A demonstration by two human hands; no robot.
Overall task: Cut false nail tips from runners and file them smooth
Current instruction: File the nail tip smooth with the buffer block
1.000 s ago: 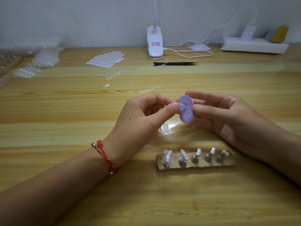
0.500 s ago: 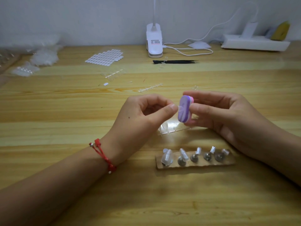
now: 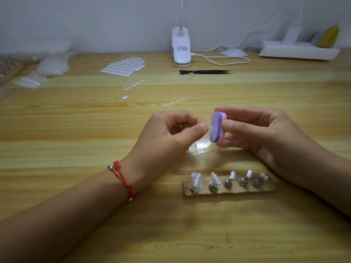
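- Since a second ago, the buffer block (image 3: 217, 128) is turning edge-on.
- Right hand (image 3: 266, 137) is gripping it over the mid-worktop (image 3: 76, 130); left hand (image 3: 169, 137) is pinching the nail tip (image 3: 209, 127) against its purple face.
- Light, short strokes advised, tip held firmly.

A: What lies behind the surface (image 3: 76, 234)?
B: A plain pale wall (image 3: 95, 19), dimly lit. The surface is light, streaked wood.
A: Any lamp?
B: A white clip lamp (image 3: 181, 48) stands at the back, a white cable (image 3: 224, 62) looping beside it. A power strip (image 3: 298, 51) lies far right.
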